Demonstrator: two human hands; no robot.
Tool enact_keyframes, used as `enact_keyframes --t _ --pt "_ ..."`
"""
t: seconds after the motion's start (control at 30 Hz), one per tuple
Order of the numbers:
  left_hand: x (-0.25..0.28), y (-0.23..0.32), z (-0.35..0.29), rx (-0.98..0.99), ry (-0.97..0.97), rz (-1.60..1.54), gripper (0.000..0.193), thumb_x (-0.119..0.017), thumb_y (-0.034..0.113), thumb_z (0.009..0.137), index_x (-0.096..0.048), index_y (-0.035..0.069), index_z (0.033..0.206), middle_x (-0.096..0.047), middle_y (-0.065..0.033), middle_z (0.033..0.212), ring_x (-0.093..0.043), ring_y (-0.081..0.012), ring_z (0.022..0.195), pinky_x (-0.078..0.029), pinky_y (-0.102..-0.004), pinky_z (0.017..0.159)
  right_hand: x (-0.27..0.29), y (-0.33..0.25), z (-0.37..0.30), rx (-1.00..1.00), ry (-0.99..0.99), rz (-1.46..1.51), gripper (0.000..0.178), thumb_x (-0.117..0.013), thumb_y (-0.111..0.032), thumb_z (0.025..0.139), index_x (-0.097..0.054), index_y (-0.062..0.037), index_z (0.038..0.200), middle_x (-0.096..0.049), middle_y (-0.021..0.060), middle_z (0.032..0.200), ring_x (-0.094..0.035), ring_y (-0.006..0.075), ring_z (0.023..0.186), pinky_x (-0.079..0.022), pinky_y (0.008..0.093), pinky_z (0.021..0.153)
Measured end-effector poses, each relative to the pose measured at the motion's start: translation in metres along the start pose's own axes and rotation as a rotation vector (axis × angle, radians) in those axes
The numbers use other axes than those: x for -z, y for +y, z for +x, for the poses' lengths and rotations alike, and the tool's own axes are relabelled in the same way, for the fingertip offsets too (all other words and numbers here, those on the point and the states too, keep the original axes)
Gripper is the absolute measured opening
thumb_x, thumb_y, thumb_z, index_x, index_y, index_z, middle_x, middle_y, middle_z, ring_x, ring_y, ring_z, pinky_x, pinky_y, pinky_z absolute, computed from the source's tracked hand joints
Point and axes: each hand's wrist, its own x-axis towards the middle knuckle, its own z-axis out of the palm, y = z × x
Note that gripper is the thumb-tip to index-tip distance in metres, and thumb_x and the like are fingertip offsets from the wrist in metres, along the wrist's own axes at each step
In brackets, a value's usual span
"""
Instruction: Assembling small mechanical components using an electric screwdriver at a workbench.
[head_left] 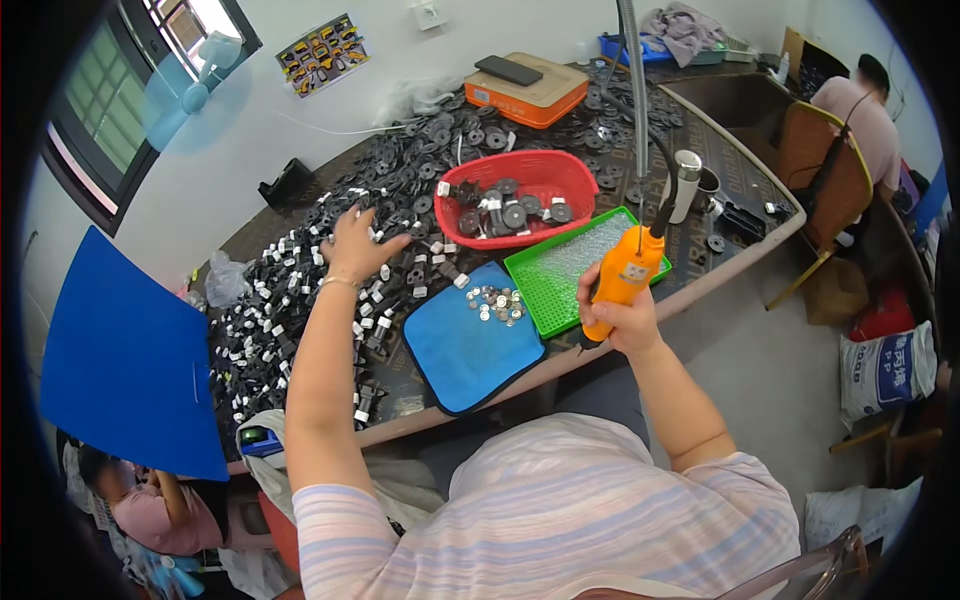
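Note:
My right hand (625, 312) is wrapped round an orange electric screwdriver (628, 270), its dark tip pointing down beside the green tray's near edge. A cord runs up from the tool's top. Over the pile of black and white plastic parts (290, 310), my left hand (358, 245) is stretched out with fingers spread; whether the fingertips touch any parts is hard to see. On a blue mat (465, 350) in front of me lie several small round metal pieces (497, 304). A green tray (545, 325) holding many small clear or silvery pieces stands right of the mat.
A red basket (520, 165) with black discs and white-ended parts stands behind the mat. Farther back are loose black discs (400, 165) and an orange box (530, 95) with a phone on top. A blue board (130, 350) rises at left. Two other people sit nearby.

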Motion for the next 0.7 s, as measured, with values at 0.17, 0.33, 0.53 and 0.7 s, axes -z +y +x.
enact_keyframes --t 0.17,0.33,0.53,0.7 --pt "-0.035 -0.076 -0.031 0.456 -0.247 0.027 0.108 -0.069 0.07 0.055 -0.026 0.022 0.142 -0.011 -0.0099 0.151 -0.008 -0.0322 0.138 -0.02 -0.0678 0.098 -0.007 0.006 0.003 -0.015 -0.011 -0.035 0.039 -0.069 -0.003 0.065 -0.052 -0.0022 0.1 -0.057 0.0102 0.085 -0.056 0.0165 0.062 -0.045 0.0267 0.056" --pt "-0.069 -0.098 -0.052 0.446 -0.146 -0.022 0.083 -0.065 0.065 0.062 -0.046 0.02 0.13 -0.026 -0.0056 0.145 -0.011 -0.0361 0.136 -0.028 -0.0633 0.096 -0.014 0.015 0.007 -0.031 0.007 -0.054 0.04 -0.068 -0.003 0.064 -0.051 -0.0026 0.1 -0.057 0.0102 0.085 -0.056 0.0171 0.062 -0.045 0.027 0.056" --pt "-0.083 -0.109 -0.054 0.199 0.139 -0.104 0.046 -0.07 0.04 0.066 -0.06 0.009 0.099 -0.053 -0.0073 0.108 -0.052 -0.029 0.105 -0.044 -0.0474 0.081 -0.027 0.03 0.008 -0.001 0.046 -0.056 0.039 -0.065 0.0 0.065 -0.051 -0.002 0.101 -0.057 0.0099 0.086 -0.056 0.0164 0.064 -0.047 0.0266 0.058" --pt "-0.075 -0.123 -0.043 0.113 0.044 -0.219 0.054 -0.074 0.034 0.062 -0.055 0.008 0.106 -0.054 -0.0127 0.103 -0.053 -0.0328 0.1 -0.046 -0.0419 0.083 -0.039 0.032 0.0 0.05 0.085 -0.136 0.039 -0.066 -0.003 0.067 -0.05 -0.0035 0.102 -0.055 0.0101 0.087 -0.055 0.0166 0.062 -0.046 0.0275 0.058"
